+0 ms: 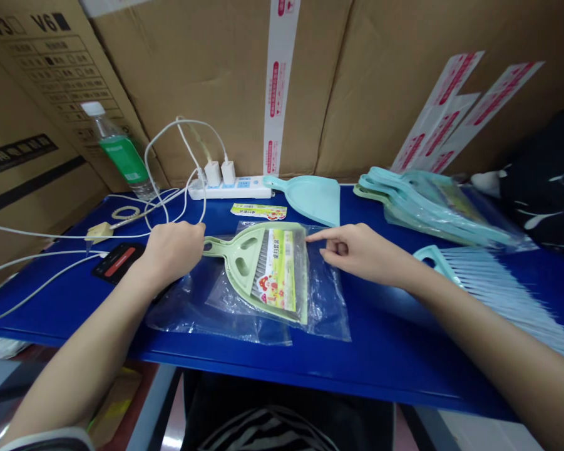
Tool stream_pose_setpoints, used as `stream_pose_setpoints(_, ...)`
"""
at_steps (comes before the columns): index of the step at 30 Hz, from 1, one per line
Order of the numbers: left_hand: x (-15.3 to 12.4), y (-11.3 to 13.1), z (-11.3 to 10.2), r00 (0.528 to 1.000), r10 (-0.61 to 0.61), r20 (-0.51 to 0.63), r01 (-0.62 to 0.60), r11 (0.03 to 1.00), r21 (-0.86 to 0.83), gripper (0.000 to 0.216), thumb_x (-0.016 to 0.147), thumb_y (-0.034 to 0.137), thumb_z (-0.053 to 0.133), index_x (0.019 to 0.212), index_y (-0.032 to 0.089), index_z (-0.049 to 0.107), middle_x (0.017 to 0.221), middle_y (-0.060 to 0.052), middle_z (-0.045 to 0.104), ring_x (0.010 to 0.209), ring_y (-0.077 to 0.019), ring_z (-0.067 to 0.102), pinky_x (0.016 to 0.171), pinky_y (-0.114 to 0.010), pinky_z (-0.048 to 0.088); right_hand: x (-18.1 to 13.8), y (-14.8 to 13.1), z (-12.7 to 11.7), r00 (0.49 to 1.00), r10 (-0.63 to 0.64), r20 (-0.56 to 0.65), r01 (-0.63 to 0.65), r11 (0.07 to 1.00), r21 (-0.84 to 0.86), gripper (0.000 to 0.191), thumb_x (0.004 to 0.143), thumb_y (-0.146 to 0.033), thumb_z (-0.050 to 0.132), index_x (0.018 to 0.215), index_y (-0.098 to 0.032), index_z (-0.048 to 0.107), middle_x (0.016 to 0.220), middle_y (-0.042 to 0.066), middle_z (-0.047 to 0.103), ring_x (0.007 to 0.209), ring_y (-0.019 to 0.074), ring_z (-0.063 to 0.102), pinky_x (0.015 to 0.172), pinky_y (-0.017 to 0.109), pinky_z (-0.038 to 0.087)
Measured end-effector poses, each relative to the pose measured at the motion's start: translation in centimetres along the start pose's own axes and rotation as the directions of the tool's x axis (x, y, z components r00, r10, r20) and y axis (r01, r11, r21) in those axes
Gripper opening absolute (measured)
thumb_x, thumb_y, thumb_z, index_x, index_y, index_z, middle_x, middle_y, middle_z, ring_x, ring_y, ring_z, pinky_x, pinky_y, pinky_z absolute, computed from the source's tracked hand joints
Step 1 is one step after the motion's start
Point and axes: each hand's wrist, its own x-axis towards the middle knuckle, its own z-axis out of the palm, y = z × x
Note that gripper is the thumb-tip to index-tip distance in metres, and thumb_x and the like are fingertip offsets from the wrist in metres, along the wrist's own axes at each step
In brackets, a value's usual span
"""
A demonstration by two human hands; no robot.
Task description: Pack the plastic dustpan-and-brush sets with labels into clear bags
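One blue dustpan (317, 197) behind green dustpan (225, 247).

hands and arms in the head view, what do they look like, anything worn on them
Both forearms are bare. The left hand and right hand have no gloves, and no ring, watch or bracelet shows. The only clothing is a pale sleeve hem high on the left arm, at the lower left corner.

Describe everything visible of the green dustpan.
The green dustpan is pale green plastic with two holes near its handle. It lies flat on the blue table, pan end inside a clear bag, grey bristles and a label card over it. The left hand grips its handle; the right hand touches the bag's edge.
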Motion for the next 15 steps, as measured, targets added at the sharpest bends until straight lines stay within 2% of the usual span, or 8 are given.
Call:
stream_pose_setpoints(4,0.0,-0.1,0.1,0.999,0.005,-0.033,-0.004,1.000,0.019,0.038,0.093,0.015,0.032,0.106,0.011,0.067,0.085,-0.021,0.072,0.088,-0.0377,0.071,0.067,-0.040,0.051,-0.1,0.4,-0.5,0.994,-0.019,0.110,0.011,0.998,0.069,0.035,0.078,-0.016,0.047,0.105,-0.016,0.069,0.054,-0.004,0.062,0.049,0.0132,0.055,0.052,0.027,0.040)
stream_pose_setpoints(6,0.0,-0.1,0.1,0.999,0.009,-0.053,-0.008,1.000,0.027,0.038,0.092,0.015,0.031,0.105,0.010,0.067,0.083,-0.021,0.072,0.085,-0.0379,0.071,0.063,-0.038,0.050,-0.1,0.8,-0.5,0.995,-0.033,0.099,0.028,0.998,0.051,0.025,0.081,-0.021,0.047,0.097,-0.017,0.066,0.056,-0.003,0.062,0.050,0.0133,0.056,0.053,0.028,0.041)
stream_pose_setpoints(9,-0.2,0.0,0.1,0.995,0.018,-0.101,-0.015,0.999,0.036,0.039,0.091,0.015,0.030,0.105,0.010,0.066,0.080,-0.020,0.071,0.081,-0.0362,0.071,0.060,-0.036,0.047,0.1,1.5,-0.1,0.995,-0.069,-0.066,0.065,0.996,-0.055,0.018,0.083,-0.028,0.049,0.093,-0.019,0.062,0.060,-0.002,0.059,0.052,0.0138,0.054,0.053,0.028,0.040)
stream_pose_setpoints(12,-0.2,0.0,0.0,0.983,0.052,-0.178,-0.050,0.999,0.014,0.036,0.090,0.015,0.031,0.102,0.011,0.065,0.084,-0.017,0.071,0.075,-0.0320,0.070,0.056,-0.032,0.044,0.2,2.0,0.8,0.962,-0.169,-0.217,0.139,0.979,-0.148,0.025,0.082,-0.027,0.052,0.103,-0.019,0.063,0.077,0.004,0.062,0.062,0.0167,0.056,0.060,0.031,0.045)
stream_pose_setpoints(15,-0.3,-0.3,-0.1,0.951,0.158,-0.267,-0.180,0.982,-0.059,0.031,0.091,0.018,0.034,0.096,0.014,0.064,0.092,-0.013,0.072,0.072,-0.0261,0.068,0.054,-0.030,0.040,0.5,2.4,1.6,0.922,-0.263,-0.283,0.203,0.953,-0.224,0.029,0.084,-0.024,0.051,0.109,-0.019,0.066,0.091,0.009,0.062,0.078,0.0225,0.060,0.073,0.038,0.050)
